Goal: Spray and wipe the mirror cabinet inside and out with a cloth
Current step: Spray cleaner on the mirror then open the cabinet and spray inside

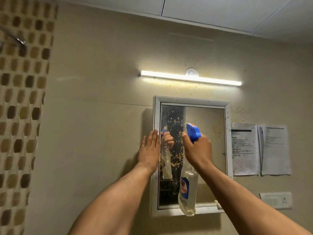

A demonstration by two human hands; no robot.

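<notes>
While right hand [197, 148] grips spray bottle [188, 190], left hand [149, 148] flat at cabinet [156, 116] edge.

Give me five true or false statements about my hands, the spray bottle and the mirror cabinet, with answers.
1. The right hand grips a clear spray bottle with a blue trigger head. True.
2. The left hand holds a cloth. False: it is flat and empty, at the left edge of the white-framed mirror cabinet.
3. The mirror glass is spotless. False: yellowish specks dot it.
4. The long tube light above the cabinet is lit. True.
5. Two printed paper sheets hang left of the cabinet. False: they hang right of it.
</notes>
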